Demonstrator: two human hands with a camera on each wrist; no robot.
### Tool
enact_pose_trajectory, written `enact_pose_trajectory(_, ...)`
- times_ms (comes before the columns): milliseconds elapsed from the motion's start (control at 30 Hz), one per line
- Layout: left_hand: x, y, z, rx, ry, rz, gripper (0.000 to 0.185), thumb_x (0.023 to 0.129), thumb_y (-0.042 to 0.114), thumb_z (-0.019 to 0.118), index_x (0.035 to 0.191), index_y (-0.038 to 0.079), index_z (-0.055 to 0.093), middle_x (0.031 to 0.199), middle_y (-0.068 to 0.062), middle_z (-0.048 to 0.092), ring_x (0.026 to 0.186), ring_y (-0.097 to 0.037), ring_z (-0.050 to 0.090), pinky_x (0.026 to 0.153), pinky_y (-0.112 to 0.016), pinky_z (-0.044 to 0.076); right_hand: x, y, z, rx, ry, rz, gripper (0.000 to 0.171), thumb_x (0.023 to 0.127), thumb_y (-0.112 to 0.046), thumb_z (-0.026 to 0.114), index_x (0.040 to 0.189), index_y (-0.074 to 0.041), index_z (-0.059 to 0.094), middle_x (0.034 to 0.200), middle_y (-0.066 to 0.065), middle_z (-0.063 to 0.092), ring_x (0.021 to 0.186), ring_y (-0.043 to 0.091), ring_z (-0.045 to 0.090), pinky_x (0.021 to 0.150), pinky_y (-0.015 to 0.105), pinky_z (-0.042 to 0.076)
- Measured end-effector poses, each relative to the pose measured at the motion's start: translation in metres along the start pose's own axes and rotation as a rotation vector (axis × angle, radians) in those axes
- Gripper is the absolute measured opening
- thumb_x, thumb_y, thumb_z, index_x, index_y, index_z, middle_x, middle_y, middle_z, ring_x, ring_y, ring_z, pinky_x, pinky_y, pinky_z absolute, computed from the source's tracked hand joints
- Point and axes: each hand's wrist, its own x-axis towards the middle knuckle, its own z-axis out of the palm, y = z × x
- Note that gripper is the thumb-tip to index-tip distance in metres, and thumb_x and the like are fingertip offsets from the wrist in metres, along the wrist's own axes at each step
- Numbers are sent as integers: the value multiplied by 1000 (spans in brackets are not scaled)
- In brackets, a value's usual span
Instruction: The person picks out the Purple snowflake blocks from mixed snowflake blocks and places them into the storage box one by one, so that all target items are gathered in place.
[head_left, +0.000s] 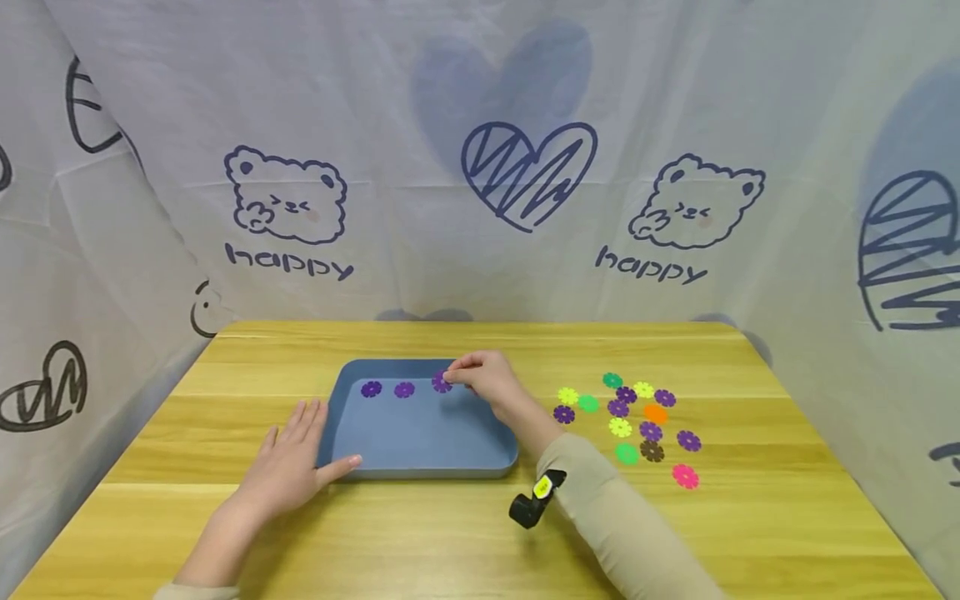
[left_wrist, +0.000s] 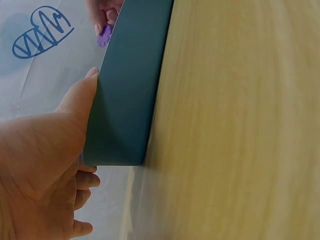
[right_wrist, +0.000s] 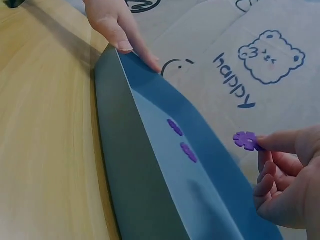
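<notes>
Two purple flower discs (head_left: 387,389) flat in blue tray (head_left: 420,454), side by side along far wall. Third purple disc (right_wrist: 245,140) pinched edge-on in right hand (head_left: 487,379), over tray's far right corner. Left hand (head_left: 288,467) flat, fingers straight, thumb against tray's near-left corner; tray's long axis left to right.

Cartoon-printed cloth (head_left: 480,167) surrounds a wooden table (head_left: 450,533).

Head view overlooks table (head_left: 450,533); wrist views close, low, perhaps tilted; all share blue tray (head_left: 420,433).
</notes>
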Motion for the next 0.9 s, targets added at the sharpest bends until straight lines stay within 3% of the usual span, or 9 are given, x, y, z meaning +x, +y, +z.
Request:
enact_pose_trajectory(333, 0, 1, -1, 15, 13, 12, 105, 88, 67, 53, 153, -7, 16, 159, -30, 13, 148, -47, 10, 113, -73, 9, 19, 9, 25, 80, 70, 88, 12, 85, -8, 72, 92, 2, 74, 76, -2, 63, 58, 11, 47, 58, 24, 44)
enact_pose_trajectory(667, 2, -1, 0, 8, 0, 6, 107, 87, 70, 51, 153, -6, 14, 160, -29, 11, 149, -47, 9, 113, -73, 8, 29, 21, 32, -108, 193, 129, 6, 82, -7, 74, 84, -2, 75, 77, 1, 63, 61, 11, 48, 50, 21, 39)
enact_pose_trajectory(900, 2, -1, 0, 13, 2, 7, 108, 87, 71, 50, 153, -6, 14, 160, -29, 11, 149, -47, 9, 113, -73, 8, 31, 20, 33, -128, 216, 141, 5, 82, -6, 74, 85, -3, 75, 83, 7, 69, 53, 10, 46, 45, 21, 37)
